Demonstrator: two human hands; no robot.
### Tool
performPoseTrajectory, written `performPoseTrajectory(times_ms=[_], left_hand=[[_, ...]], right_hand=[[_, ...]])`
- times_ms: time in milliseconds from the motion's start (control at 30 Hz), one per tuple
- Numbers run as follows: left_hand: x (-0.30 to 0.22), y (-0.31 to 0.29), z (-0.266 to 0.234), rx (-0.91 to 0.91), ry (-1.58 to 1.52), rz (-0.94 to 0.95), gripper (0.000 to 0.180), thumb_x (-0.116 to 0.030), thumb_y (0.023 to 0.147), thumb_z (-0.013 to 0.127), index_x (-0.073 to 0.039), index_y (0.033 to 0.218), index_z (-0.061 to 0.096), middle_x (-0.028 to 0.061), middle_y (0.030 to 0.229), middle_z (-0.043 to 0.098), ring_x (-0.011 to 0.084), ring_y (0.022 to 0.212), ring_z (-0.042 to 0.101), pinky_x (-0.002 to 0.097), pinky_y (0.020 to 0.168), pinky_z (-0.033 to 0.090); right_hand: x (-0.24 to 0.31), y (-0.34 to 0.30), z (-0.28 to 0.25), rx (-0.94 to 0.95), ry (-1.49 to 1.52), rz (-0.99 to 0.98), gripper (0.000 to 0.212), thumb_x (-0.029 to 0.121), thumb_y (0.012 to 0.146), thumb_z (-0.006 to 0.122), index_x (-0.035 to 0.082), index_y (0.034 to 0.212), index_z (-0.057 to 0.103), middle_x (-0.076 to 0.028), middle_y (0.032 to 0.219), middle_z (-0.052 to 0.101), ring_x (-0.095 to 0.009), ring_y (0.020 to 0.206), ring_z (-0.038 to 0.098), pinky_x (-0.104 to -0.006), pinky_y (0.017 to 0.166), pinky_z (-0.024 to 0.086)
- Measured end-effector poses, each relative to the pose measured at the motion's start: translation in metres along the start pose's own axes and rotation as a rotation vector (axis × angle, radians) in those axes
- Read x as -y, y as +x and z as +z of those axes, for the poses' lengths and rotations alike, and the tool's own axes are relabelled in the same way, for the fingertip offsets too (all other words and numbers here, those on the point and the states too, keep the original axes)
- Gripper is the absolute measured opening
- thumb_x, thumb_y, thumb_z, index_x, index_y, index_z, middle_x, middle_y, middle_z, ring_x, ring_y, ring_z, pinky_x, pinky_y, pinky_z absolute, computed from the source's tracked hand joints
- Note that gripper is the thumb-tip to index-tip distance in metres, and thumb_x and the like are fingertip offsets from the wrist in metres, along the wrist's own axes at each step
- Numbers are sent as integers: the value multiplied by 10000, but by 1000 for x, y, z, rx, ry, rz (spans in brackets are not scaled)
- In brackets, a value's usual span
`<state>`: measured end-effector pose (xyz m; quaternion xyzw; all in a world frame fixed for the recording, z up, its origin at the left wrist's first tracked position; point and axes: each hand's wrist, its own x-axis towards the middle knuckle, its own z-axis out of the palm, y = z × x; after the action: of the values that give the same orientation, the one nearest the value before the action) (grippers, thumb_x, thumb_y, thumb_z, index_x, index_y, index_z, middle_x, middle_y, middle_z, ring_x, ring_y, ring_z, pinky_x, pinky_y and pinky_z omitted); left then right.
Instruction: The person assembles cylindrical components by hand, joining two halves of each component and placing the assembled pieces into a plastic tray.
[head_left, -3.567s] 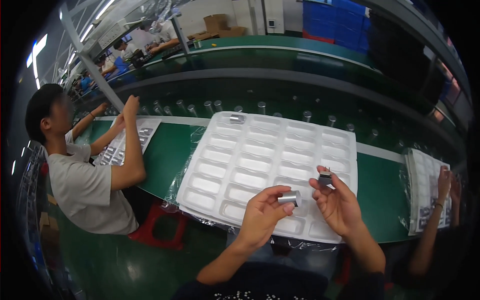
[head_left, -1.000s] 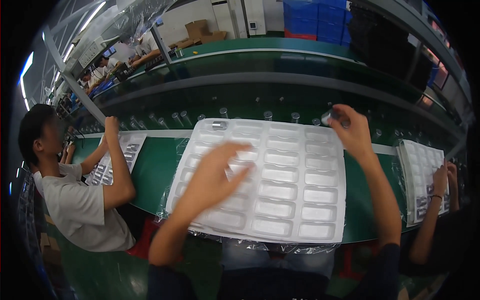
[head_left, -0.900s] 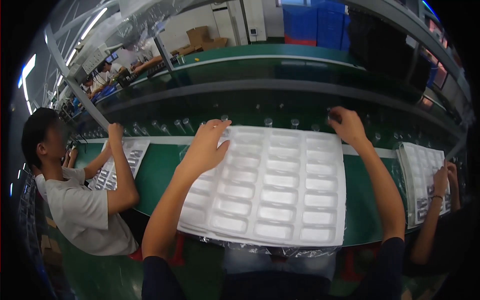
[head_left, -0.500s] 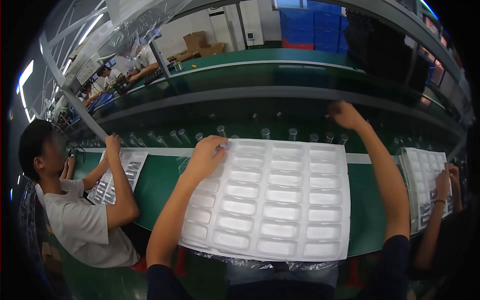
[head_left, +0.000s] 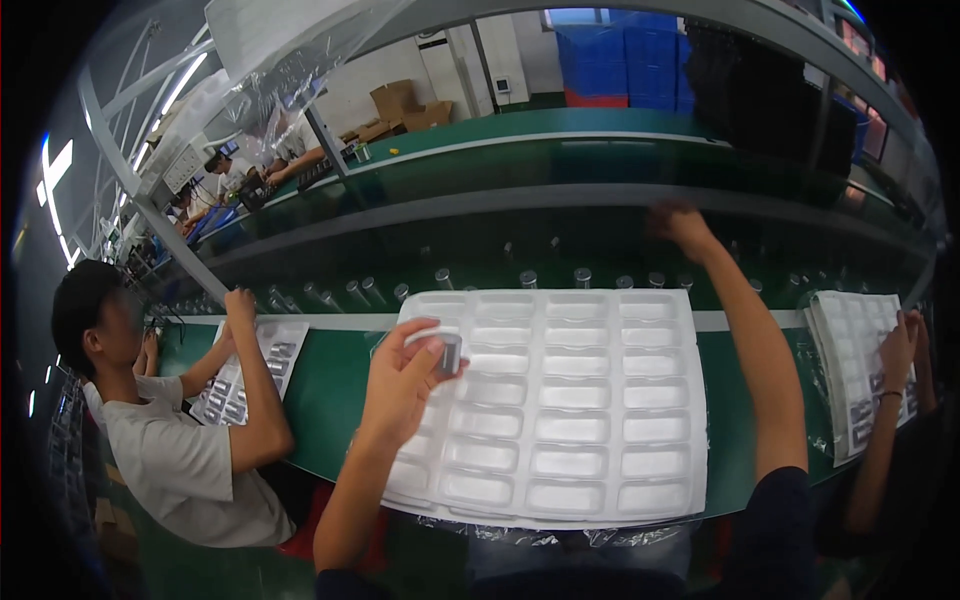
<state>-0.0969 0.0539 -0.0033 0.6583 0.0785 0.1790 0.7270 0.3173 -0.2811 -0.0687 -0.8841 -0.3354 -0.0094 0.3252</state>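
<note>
Between the thumb and fingers of my left hand (head_left: 398,388) is a small silvery metal cylinder (head_left: 450,353), held over the left part of a white plastic tray (head_left: 570,430). The tray has rows of shallow oblong pockets, and the ones in sight hold nothing. My right hand (head_left: 682,228) is stretched far over the dark green belt beyond the tray; motion smears its fingers, so what they hold cannot be made out. Nearest to the tray's far edge, several similar cylinders stand upright on the belt, such as one metal cylinder (head_left: 582,278).
To my left, a person in a light shirt (head_left: 170,450) works at a partly filled tray (head_left: 290,340). Another person's hand (head_left: 898,350) is over a tray stack (head_left: 850,330) at right. Clear plastic film (head_left: 600,537) sticks out under my tray. Blue crates (head_left: 620,60) stand behind.
My left hand has come back from the tray's far left corner toward me, bringing the metal cylinder over the tray. My right hand stays out over the belt, shifted slightly left.
</note>
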Motion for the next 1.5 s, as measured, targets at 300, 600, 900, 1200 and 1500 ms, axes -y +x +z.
performPoseTrajectory(times_ms=[300,600,900,1200,1500], left_hand=[[24,-101,58,157,-710,-356,388,-80,981,567,4,1345,462,178,1131,616,237,950,638,335,849,533],[51,-143,104,203,-678,-232,474,3,848,693,6,1295,533,192,1197,611,223,1067,612,342,955,485],[51,-161,110,213,-681,-22,504,135,822,666,39,1297,529,222,1255,586,249,1160,594,360,969,520],[56,-168,107,236,-555,79,468,207,780,660,62,1214,565,248,1265,577,310,1199,583,414,993,540],[59,-167,109,219,-539,33,445,208,785,655,56,1197,584,244,1268,577,317,1205,578,417,989,545]], right_hand=[[177,-151,-3,15,1639,212,299,175,1007,543,-61,1187,578,-90,1032,629,-82,832,588,-195,740,521],[257,-293,29,310,1235,236,466,199,1033,478,3,1449,408,-75,1017,570,-119,892,530,-274,812,467],[272,-327,37,-27,983,-127,361,-37,803,750,-63,1150,654,-191,1075,676,-218,941,677,-316,820,551],[289,-334,33,-40,543,-299,385,25,816,754,-53,1178,649,-188,1076,672,-240,888,697,-297,753,562],[297,-338,32,-4,506,-222,387,9,826,742,-48,1196,642,-179,1101,632,-220,860,677,-282,713,560]])
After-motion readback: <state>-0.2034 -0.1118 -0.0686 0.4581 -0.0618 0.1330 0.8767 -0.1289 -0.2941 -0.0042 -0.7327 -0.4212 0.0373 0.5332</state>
